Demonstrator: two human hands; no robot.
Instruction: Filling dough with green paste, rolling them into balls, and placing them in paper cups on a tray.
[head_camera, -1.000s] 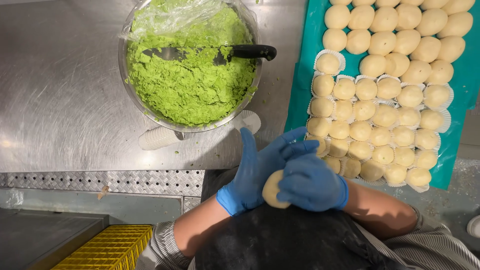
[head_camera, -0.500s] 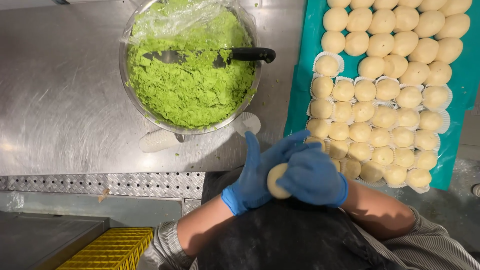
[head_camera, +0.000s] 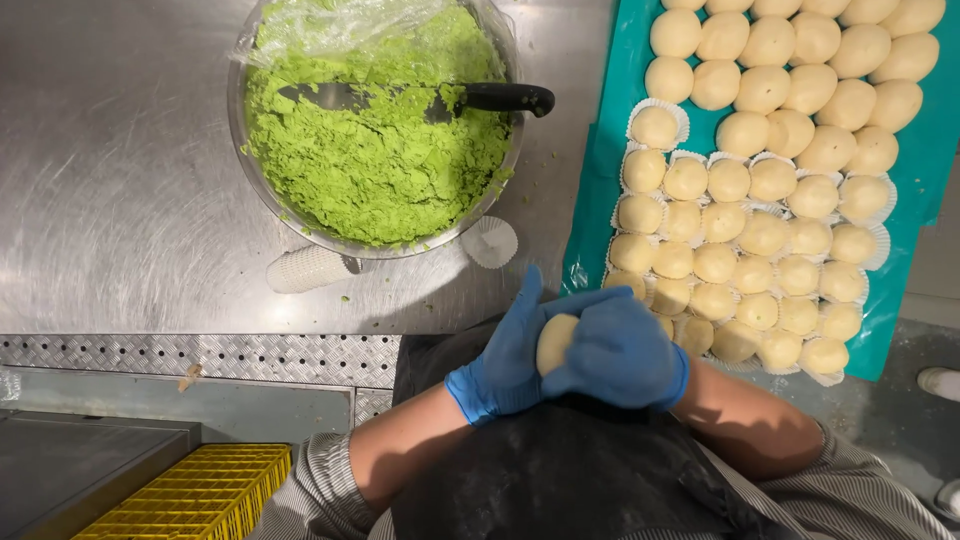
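A scuffed steel tabletop (head_camera: 120, 200) carries one metal bowl (head_camera: 240, 150) of green filling (head_camera: 380, 150) with one black-handled knife (head_camera: 500, 98) across it. One teal tray (head_camera: 600, 200) holds rows of pale dough balls (head_camera: 770, 180), too many to count surely. Below lies one yellow crate (head_camera: 200, 495). Gloved left hand (head_camera: 505, 355) and right hand (head_camera: 620, 350) close their fingers around one dough ball (head_camera: 555, 343) at the tabletop's edge.

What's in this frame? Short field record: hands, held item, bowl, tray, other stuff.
left hand: left hand, blue glove, cupped against the dough ball
right hand: right hand, blue glove, fingers wrapped over the ball
held item: pale dough ball, pressed between both hands, mostly covered
bowl: metal bowl of crumbly green filling, partly under plastic film; black-handled knife lying in it
tray: teal tray packed with dough balls, many in white paper cups
other: stack of paper cups lying on the steel table; single paper cup; yellow crate
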